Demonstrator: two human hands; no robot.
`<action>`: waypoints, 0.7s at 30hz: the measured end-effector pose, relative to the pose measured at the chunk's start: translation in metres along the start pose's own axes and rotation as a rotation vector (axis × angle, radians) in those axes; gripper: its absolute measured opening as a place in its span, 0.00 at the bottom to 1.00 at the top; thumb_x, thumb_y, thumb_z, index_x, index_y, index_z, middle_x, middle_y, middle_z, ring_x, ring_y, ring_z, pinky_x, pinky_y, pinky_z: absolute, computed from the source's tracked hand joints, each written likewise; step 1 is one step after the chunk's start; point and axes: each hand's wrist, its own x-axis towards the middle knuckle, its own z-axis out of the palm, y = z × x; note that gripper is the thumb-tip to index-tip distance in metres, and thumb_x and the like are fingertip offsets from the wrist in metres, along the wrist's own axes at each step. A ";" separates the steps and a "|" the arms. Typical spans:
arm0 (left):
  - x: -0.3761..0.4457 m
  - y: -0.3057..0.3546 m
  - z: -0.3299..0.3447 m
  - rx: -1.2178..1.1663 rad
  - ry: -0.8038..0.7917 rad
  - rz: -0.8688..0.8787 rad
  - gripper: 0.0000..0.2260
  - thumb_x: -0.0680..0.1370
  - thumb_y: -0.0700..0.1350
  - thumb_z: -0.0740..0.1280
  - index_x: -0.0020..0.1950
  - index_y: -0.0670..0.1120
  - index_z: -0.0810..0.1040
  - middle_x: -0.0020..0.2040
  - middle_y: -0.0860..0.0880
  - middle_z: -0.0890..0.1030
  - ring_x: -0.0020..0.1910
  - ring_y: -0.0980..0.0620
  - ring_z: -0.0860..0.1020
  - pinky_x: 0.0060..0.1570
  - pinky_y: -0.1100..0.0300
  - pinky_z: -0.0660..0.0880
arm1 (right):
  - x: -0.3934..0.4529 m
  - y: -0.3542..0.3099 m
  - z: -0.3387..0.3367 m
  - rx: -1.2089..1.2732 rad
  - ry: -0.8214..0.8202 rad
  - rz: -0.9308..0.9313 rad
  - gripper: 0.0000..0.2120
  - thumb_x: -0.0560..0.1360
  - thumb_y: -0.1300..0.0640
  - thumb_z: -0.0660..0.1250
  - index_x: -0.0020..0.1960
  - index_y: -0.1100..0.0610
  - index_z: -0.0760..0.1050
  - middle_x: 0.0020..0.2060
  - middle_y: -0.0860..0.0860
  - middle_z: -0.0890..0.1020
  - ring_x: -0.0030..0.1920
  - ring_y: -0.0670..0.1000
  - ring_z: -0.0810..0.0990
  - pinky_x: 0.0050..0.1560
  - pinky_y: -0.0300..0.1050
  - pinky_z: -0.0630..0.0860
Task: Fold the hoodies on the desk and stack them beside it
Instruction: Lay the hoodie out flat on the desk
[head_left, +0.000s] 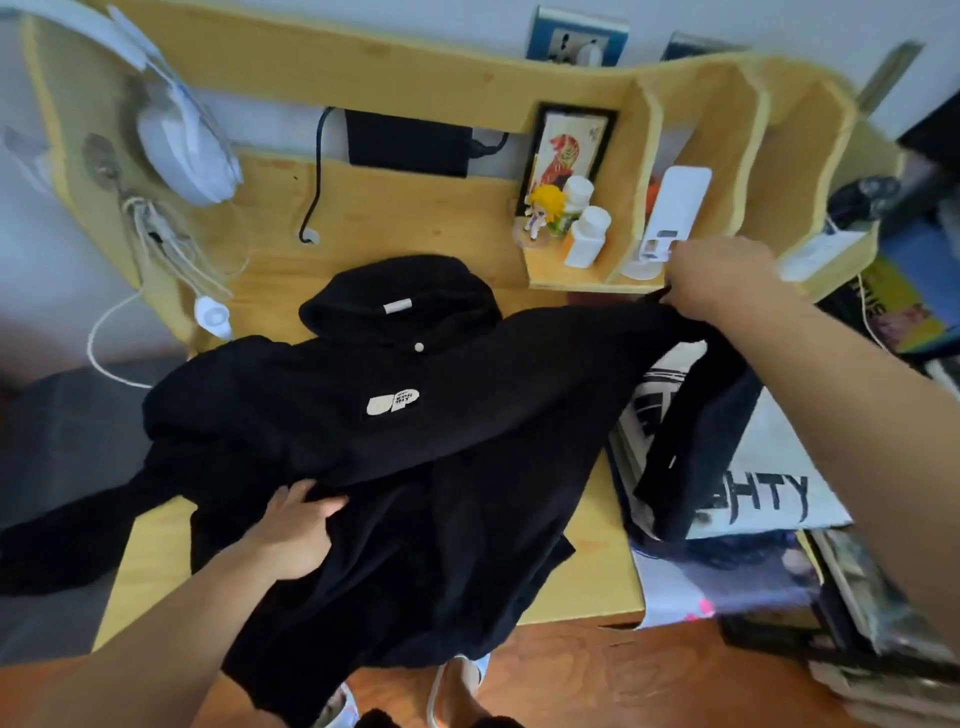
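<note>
- Black hoodie (415, 415): lies face up on the wooden desk (395, 218), hood away from the person and hem hanging over the near edge, so the body is spread flat for folding.
- Left hand (296, 525): rests on the hoodie's body, fingers straight and slightly spread, pressing the cloth down; judged to anchor the garment while the other side is pulled.
- Right hand (722, 275): raised above the desk, fingers closed around the end of the right sleeve (691, 415), which hangs beneath it; the lift probably readies the sleeve to be carried toward the left hand, across the chest.
- White printed cloth (769, 467): lies under the right forearm, beside the hoodie; whether it is a folded hoodie cannot be told.
- Shelf unit (649, 156): stands beyond the right hand, holding bottles and a figurine, apart from the work.
</note>
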 end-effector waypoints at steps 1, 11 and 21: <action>0.000 0.002 -0.001 -0.013 -0.023 -0.029 0.32 0.81 0.38 0.56 0.81 0.63 0.58 0.84 0.51 0.46 0.82 0.44 0.44 0.80 0.47 0.55 | 0.007 -0.009 0.006 -0.083 0.028 -0.044 0.13 0.79 0.52 0.66 0.62 0.54 0.77 0.53 0.55 0.78 0.53 0.59 0.73 0.63 0.57 0.71; -0.008 0.045 -0.018 0.171 0.035 -0.169 0.23 0.81 0.45 0.56 0.76 0.56 0.69 0.76 0.48 0.64 0.72 0.43 0.66 0.67 0.48 0.71 | -0.121 -0.039 0.172 0.519 -0.053 0.277 0.49 0.73 0.42 0.72 0.82 0.48 0.43 0.81 0.58 0.42 0.78 0.67 0.47 0.75 0.65 0.59; 0.010 0.145 -0.007 0.062 0.160 0.218 0.27 0.83 0.50 0.61 0.82 0.56 0.59 0.77 0.50 0.62 0.74 0.48 0.65 0.69 0.53 0.70 | -0.091 0.030 0.101 1.141 0.235 0.501 0.24 0.72 0.70 0.58 0.58 0.51 0.83 0.55 0.55 0.84 0.55 0.58 0.80 0.55 0.46 0.75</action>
